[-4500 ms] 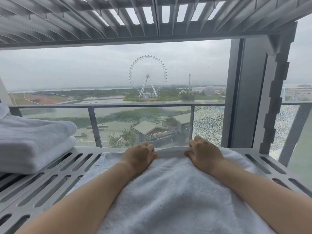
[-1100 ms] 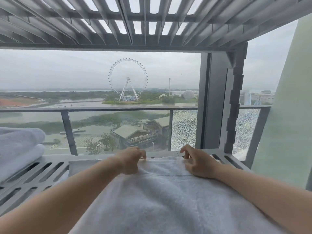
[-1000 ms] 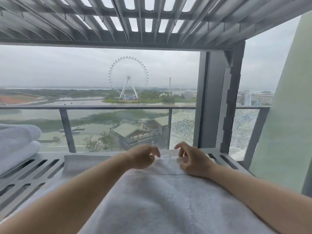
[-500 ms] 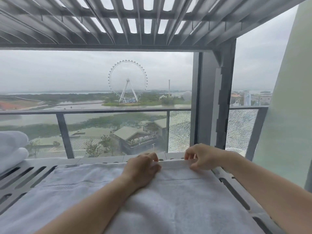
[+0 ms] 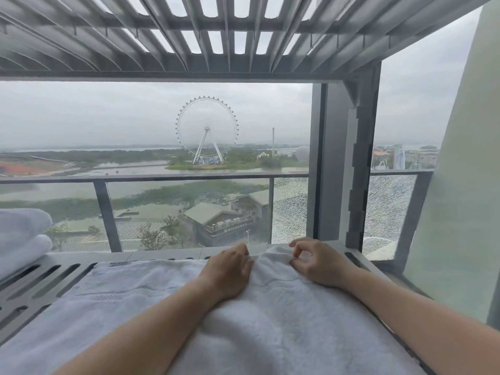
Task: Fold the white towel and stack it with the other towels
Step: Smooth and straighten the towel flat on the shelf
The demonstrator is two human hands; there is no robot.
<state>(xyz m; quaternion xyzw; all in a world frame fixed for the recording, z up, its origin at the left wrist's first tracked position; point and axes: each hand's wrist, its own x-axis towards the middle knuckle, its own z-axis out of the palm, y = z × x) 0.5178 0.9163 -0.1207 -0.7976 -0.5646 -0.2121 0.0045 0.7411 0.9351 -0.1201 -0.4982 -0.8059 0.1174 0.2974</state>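
Observation:
A white towel (image 5: 130, 299) lies spread over a grey slotted shelf (image 5: 40, 280), reaching from near me to the shelf's far edge. My left hand (image 5: 230, 269) and my right hand (image 5: 316, 262) sit close together at the towel's far edge, right of centre. Both pinch the cloth, which bunches up into a raised ridge between them. Two folded white towels (image 5: 21, 239) are stacked at the far left of the shelf, partly cut off by the frame.
A second slotted shelf (image 5: 216, 31) hangs overhead. Behind the shelf are a glass balcony railing (image 5: 151, 180) and a grey window post (image 5: 341, 163). A pale curtain or wall (image 5: 460, 212) stands close on the right.
My hands have drawn closer together and lifted the towel's far edge into a bunch. The view has shifted slightly, and the stacked towels show a little more at the left.

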